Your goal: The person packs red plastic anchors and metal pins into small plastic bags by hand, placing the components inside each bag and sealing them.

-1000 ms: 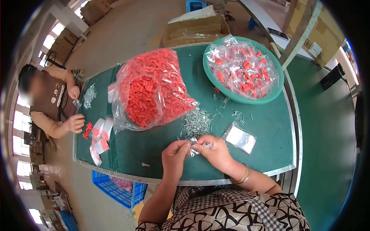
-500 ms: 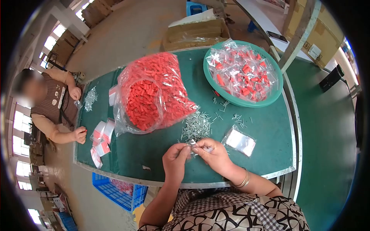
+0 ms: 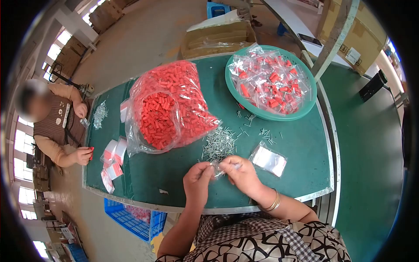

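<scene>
My left hand [image 3: 197, 182] and my right hand [image 3: 245, 178] meet near the table's front edge. Between them, pinched by the fingers of both, is a small clear plastic bag [image 3: 217, 169]; what is inside it I cannot make out. Just beyond my fingertips lies a heap of small metal screws or pins [image 3: 219, 142]. To the right of my right hand rests a stack of flat clear bags [image 3: 268, 160]. A big transparent sack of red plastic caps [image 3: 161, 111] lies past the heap, to the left.
A green basin [image 3: 230, 89] with filled bags of red pieces stands at the back right. Across the left edge a co-worker [image 3: 61, 122] handles small parts beside bags with red pieces [image 3: 114, 153]. An open carton [image 3: 218, 38] stands behind the table [image 3: 174, 174], a blue crate [image 3: 131, 220] below it.
My fingers have shifted slightly on the small bag, with the right fingertips lifted a little. The co-worker's near hand has drawn back a bit with a red piece. The view has moved slightly.
</scene>
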